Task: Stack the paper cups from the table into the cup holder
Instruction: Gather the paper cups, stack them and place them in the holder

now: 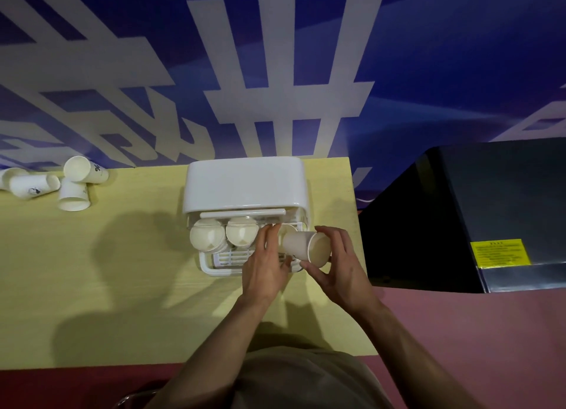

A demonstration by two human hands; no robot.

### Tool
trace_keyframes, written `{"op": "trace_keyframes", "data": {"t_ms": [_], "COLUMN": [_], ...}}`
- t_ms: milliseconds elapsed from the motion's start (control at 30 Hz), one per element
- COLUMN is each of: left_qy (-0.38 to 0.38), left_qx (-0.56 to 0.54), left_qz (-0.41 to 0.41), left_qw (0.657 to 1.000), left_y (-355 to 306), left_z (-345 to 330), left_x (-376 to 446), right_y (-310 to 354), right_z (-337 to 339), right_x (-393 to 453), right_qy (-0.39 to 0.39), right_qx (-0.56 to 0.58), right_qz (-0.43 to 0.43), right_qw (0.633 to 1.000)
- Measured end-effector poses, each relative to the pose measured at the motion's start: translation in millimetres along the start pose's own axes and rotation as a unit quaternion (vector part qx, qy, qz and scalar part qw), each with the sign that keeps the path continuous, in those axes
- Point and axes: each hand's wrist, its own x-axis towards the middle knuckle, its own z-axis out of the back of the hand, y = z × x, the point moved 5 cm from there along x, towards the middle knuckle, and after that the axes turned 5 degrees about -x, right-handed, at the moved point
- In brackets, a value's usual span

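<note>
We read event or exhibition space: blue wall banner [306, 56] with big white characters, plain yellow table [122, 271], dark metal appliance [490, 209].

A pale yellow tabletop [122, 286] carries a white cup holder [245, 185] near its far right edge and a loose cluster of white paper cups [55, 183] lying at its far left

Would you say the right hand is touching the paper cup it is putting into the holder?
Touching: the head view shows the right hand with thumb and fingers curled around the paper cup.
</note>
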Motion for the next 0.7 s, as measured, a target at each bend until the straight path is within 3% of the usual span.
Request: {"op": "trace_keyframes", "data": {"t_ms": [267, 700], "left_qy": [-0.012, -0.033], "left_qx": [-0.064, -0.165], "left_qz": [-0.054, -0.055], "left_qw": [0.996, 0.984], "left_y": [7.8, 44.1], "left_z": [31.6, 91.0], "left_x": [-17.3, -67.3], "right_y": [17.7, 13.3], "right_z": [-23.4, -69.6], "right_x": [7.7, 19.3], "right_qy": [-0.010, 0.001], "right_qx": [-0.042, -0.124], "right_qz": [0.055, 0.021], "right_qw": [0.998, 0.992]}}
